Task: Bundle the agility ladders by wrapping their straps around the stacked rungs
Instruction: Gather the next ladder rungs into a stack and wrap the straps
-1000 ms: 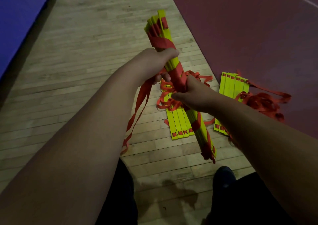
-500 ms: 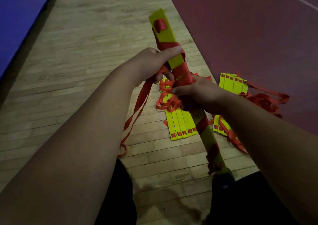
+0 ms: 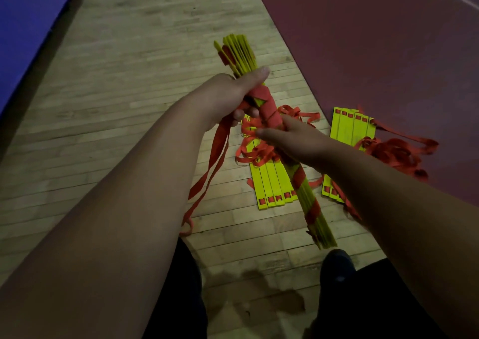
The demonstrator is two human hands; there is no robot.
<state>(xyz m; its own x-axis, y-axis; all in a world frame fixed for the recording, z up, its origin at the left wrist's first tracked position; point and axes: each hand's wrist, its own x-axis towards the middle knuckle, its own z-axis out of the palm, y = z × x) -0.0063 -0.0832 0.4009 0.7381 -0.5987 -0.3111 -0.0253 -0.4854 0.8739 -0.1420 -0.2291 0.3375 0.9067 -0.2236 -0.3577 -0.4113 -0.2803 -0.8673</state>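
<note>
The left hand [image 3: 228, 92] grips a bundle of yellow rungs [image 3: 239, 53], thumb laid across it and fingers curled underneath. The bundle slants in the air from 12 o'clock down to 5 o'clock, its near end above a dark shoe [image 3: 337, 261]. A red strap [image 3: 268, 106] is wound tightly round its middle, and a loose tail [image 3: 216, 152] hangs toward 7 o'clock. The right hand [image 3: 295, 141] seems to clasp the bundle just below the wrap, though its fingers are mostly hidden. On the wooden floor [image 3: 129, 105] beneath lies a second ladder [image 3: 269, 183] with tangled straps. A third ladder [image 3: 352, 128] lies at 3 o'clock, on the edge of the red mat [image 3: 375, 53].
</note>
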